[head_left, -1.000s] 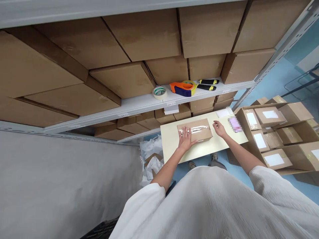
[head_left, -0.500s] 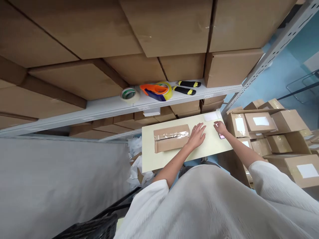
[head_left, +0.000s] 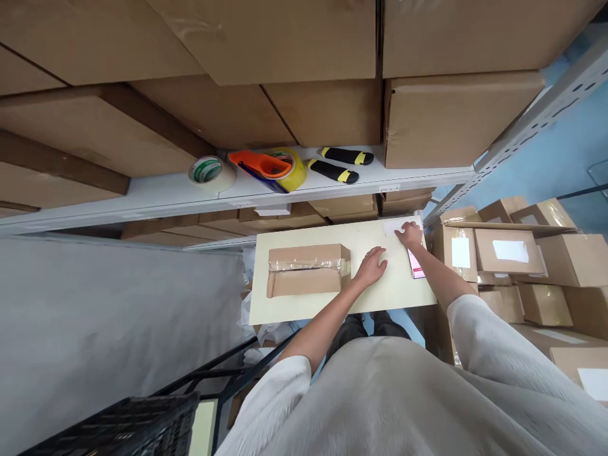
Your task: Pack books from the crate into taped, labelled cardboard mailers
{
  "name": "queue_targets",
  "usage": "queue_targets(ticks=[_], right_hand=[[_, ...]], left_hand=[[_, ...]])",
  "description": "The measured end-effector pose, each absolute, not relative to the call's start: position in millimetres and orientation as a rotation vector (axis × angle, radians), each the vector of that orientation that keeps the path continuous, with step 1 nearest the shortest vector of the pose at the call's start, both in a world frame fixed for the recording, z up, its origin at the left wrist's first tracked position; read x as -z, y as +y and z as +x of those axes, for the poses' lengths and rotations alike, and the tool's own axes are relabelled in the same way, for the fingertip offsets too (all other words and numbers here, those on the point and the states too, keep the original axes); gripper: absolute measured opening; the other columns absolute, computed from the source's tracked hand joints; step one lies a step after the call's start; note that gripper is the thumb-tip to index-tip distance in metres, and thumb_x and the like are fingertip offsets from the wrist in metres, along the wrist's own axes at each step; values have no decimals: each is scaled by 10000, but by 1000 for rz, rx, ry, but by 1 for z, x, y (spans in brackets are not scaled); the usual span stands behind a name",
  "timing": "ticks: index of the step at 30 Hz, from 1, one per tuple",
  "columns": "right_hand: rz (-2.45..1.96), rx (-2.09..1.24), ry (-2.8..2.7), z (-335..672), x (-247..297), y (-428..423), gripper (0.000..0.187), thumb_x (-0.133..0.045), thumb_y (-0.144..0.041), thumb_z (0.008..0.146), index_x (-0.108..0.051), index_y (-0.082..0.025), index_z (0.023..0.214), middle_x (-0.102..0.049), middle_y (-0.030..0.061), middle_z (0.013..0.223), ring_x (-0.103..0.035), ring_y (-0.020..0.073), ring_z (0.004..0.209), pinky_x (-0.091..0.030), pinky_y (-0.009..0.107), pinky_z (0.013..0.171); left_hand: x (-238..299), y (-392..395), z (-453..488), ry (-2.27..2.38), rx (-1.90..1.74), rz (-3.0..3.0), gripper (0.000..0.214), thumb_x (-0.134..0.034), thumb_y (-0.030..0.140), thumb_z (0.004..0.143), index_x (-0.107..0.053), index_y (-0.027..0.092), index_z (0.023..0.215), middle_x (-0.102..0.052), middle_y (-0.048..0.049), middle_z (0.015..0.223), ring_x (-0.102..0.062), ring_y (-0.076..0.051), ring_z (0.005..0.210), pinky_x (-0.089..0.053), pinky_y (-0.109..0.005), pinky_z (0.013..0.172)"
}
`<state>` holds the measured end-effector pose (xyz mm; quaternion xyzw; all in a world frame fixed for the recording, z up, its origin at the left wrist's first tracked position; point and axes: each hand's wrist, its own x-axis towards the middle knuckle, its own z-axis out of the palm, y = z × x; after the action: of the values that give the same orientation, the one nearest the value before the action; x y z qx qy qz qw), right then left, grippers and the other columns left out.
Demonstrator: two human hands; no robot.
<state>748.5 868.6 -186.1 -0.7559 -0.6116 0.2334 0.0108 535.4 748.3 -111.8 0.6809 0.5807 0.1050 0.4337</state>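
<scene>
Loosely curled, the left hand [head_left: 372, 268] held nothing visible, right of the tabletop's [head_left: 392, 288] middle; the right hand [head_left: 410, 236] met white paper [head_left: 390, 227] at its far-right corner, grip unclear. On its left half, the carton [head_left: 304, 280] looked taped along its seam, its top showing no paper.

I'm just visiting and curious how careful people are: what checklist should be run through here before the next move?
1. Taped cardboard box fully on the table: ok.
2. Clear tape along its top seam: ok.
3. Left hand free: ok, nothing visible in it.
4. Right hand gripping the white sheet: cannot tell; its fingers are at the sheet.
5. Smartphone fully visible: not ok, the right arm partly covers it.
6. Utility knives off the table: ok, on the shelf.
</scene>
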Motion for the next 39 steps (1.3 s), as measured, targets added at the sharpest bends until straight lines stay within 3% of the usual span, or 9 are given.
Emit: queue_targets(ticks=[3,7,14,20,25,30,34,39], right_hand=[[-2367,-720,-1934,746,194,871,373,-738,-519,952,-687,-210,1156,-587,179,1350,-519,372,1286,-419,519,1088],[-2382,-739,-1980,751,194,876,309,-691,-449,1003,-691,-209,1197,-579,185,1382,-512,365,1304,-391,505,1103],[-2371,-758,-2073,762,178,886,257,-556,-277,1035,-766,-191,1155,-678,199,1298,-639,344,1209,-425,493,1067],[-2224,-732,-2014,782,144,876,252,-560,-297,1010,-774,-197,1099,-746,144,1209,-696,305,1082,-470,425,977],[-2122,-664,-2030,790,115,865,230,-578,-303,986,-774,-209,1062,-759,122,1173,-681,288,1052,-479,389,933],[-2111,-649,-2072,788,100,857,231,-557,-291,1002,-759,-193,1058,-759,122,1144,-675,275,1028,-465,371,922],[-2107,-661,-2080,784,96,853,223,-549,-278,1007,-750,-189,1051,-751,127,1151,-674,272,1023,-458,368,920],[-2105,-665,-2087,783,95,853,215,-546,-280,1017,-739,-190,1052,-744,125,1139,-673,273,1020,-456,369,915]], left_hand=[[118,749,535,1467,-257,1688,519,-514,310,1038,-596,206,1540,-528,-106,1680,-433,-262,1604,-356,-446,1345],[123,747,534,1478,-235,1667,503,-524,315,1040,-606,217,1527,-520,-97,1686,-436,-260,1602,-358,-439,1342],[120,752,538,1446,-293,1623,472,-552,275,1027,-645,181,1480,-586,-115,1624,-492,-258,1561,-359,-408,1338],[114,783,556,1500,-425,1386,412,-592,310,1041,-674,199,1428,-703,-121,1485,-682,-268,1337,-530,-400,1162],[115,825,587,1578,-524,1144,408,-670,400,1022,-680,188,1371,-787,-140,1318,-741,-265,1223,-552,-365,1061],[114,847,615,1660,-419,1144,358,-750,531,927,-730,203,1068,-810,-135,1186,-746,-281,1097,-542,-340,916],[116,847,627,1717,-370,1158,229,-734,406,892,-651,246,752,-777,-58,873,-714,-235,865,-505,-318,766],[121,849,630,1711,-434,1097,241,-709,366,885,-612,255,694,-726,-27,745,-685,-216,814,-474,-299,718]])
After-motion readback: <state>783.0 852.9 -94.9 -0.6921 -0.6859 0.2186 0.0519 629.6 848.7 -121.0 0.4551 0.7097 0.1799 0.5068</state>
